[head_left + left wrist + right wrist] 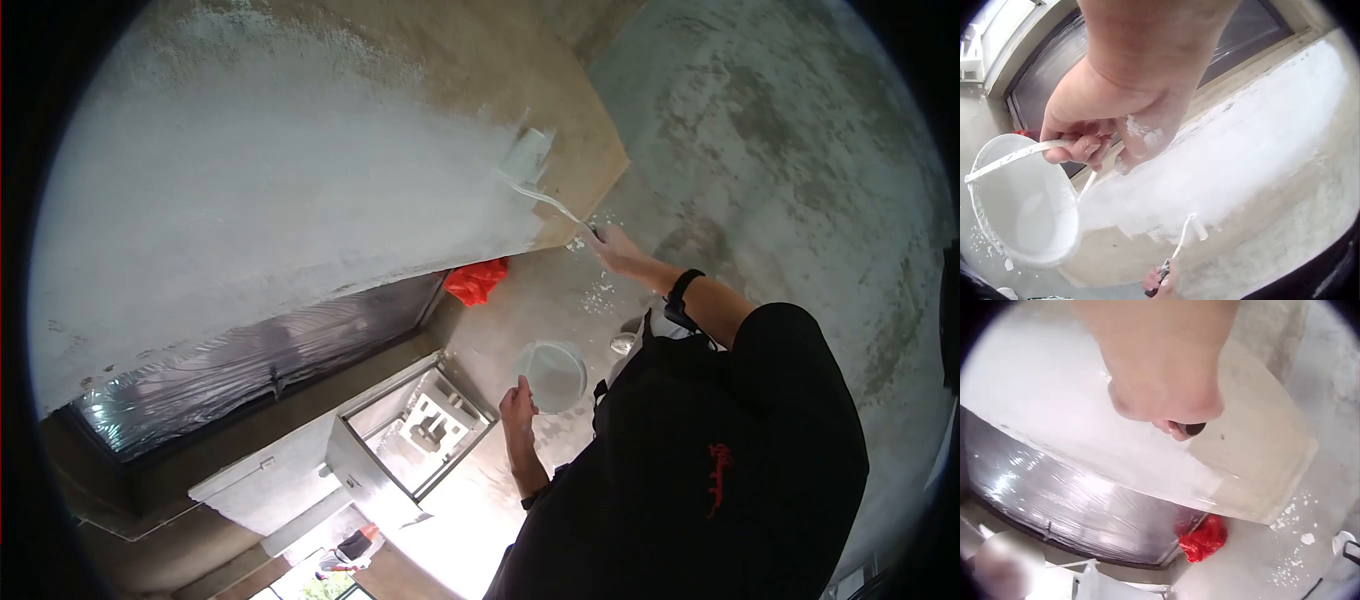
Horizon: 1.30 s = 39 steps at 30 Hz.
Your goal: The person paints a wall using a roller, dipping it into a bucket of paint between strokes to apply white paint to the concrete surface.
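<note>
My right hand [612, 247] grips the dark handle of a paint roller [550, 201] held up to the wall [300, 170]. The roller's sleeve lies on a freshly whitened patch beside bare tan plaster. In the right wrist view, the handle's dark end [1194, 429] shows below the fist, while the roller's sleeve is hidden. The fingers of my left hand [1116, 125] curl round the white bail handle of a bucket [1025, 200]. That bucket hangs tilted, its inside wall coated with white paint. White smears mark the left palm near the thumb.
Plastic film covers a window [270, 350] under the painted wall. A red plastic bag [477, 282] lies by the window's end. White paint drips [598, 300] spot the concrete floor. An open white door [290, 475] stands at lower left, with another person [350, 550] beyond it.
</note>
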Each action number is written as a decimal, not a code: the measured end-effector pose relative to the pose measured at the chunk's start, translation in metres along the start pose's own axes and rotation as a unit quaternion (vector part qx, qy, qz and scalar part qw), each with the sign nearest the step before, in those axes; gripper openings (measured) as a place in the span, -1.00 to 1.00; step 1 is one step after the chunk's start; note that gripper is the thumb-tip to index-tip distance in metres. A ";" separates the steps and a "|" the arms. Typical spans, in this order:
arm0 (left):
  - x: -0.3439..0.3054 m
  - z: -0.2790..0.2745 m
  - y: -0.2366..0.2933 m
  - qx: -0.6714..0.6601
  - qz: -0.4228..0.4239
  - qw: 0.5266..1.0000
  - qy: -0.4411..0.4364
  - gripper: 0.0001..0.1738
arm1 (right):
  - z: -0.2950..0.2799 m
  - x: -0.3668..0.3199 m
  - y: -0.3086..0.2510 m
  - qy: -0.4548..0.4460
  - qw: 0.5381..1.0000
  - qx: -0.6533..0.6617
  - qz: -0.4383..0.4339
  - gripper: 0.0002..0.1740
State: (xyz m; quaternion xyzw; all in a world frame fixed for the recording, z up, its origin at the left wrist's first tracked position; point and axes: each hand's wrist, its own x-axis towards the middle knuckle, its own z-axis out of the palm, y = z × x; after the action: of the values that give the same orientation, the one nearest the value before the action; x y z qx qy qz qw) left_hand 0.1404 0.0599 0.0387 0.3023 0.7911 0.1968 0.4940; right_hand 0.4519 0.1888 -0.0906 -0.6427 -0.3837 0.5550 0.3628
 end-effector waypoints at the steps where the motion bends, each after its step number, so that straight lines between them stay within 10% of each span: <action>1: 0.002 0.000 -0.001 0.002 -0.003 1.000 -0.001 -0.50 | 0.000 -0.004 -0.018 0.001 1.000 0.008 -0.030 -0.37; 21: 0.023 -0.001 0.010 0.072 0.005 0.997 0.012 -0.47 | -0.047 -0.009 -0.281 0.011 0.947 0.126 -0.297 -0.40; 39: 0.023 0.013 0.029 0.039 0.014 0.999 0.002 -0.49 | -0.021 0.030 0.010 -0.001 0.995 -0.026 -0.100 -0.39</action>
State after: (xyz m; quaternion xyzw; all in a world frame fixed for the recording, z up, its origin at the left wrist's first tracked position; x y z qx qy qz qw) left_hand 0.1524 0.0969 0.0358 0.3321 0.7947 0.1738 0.4773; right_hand 0.4760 0.2103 -0.1101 -0.6098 -0.4604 0.5068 0.3992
